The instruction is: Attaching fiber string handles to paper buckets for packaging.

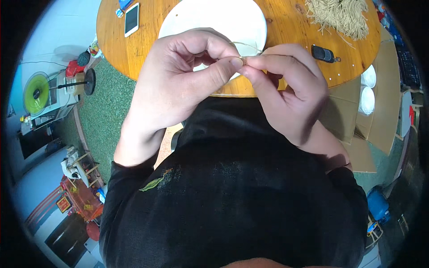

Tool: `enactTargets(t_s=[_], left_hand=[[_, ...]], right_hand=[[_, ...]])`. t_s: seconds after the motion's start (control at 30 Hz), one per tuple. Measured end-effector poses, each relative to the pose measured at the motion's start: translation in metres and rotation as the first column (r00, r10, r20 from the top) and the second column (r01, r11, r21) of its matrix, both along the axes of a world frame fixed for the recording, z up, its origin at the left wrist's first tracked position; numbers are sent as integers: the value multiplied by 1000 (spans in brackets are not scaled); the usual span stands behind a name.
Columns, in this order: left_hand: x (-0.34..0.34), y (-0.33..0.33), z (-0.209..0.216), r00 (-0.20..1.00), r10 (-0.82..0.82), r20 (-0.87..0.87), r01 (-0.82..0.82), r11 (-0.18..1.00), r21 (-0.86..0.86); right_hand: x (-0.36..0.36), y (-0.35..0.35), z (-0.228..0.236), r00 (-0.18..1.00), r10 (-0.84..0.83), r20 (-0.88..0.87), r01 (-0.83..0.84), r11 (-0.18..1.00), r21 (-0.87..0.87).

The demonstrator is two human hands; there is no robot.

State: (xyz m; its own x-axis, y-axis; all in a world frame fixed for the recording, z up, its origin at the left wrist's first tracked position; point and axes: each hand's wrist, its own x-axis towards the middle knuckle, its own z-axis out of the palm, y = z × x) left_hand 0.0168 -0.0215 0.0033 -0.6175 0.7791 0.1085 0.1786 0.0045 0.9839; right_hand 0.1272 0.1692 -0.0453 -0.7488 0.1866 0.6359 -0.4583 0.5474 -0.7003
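Observation:
Both hands meet over the near edge of a round white plate (214,20). A thin beige cord (249,46) curves in a small loop between them, just above the plate. My left hand (183,73) is closed, its thumb and index fingertip pinching the cord. Against it, my right hand (292,82) also pinches the cord between thumb and forefinger. The fingertips of the two hands almost touch, with a tiny pale bit of something (241,58) between them. The fingers hide the rest of the cord there.
On the round wooden table (290,27) lie a white phone (132,20), a heap of beige cords (342,18) and a black key fob (322,54). Cardboard (339,111) and white round containers (367,100) are at the right. A green fan (36,94) stands left.

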Motion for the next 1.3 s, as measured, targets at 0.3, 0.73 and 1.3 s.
enactTargets(t_s=[0.3, 0.73, 1.3], left_hand=[[10, 6, 16, 964, 207, 169, -190, 975, -116], [21, 13, -2, 839, 280, -467, -398, 901, -173], [15, -1, -16, 821, 266, -505, -172, 959, 226]], right_hand=[[5, -5, -10, 976, 219, 14, -209, 946, -248], [4, -13, -28, 983, 176, -57, -184, 962, -200], [4, -11, 35, 846, 272, 459, 39, 827, -561]])
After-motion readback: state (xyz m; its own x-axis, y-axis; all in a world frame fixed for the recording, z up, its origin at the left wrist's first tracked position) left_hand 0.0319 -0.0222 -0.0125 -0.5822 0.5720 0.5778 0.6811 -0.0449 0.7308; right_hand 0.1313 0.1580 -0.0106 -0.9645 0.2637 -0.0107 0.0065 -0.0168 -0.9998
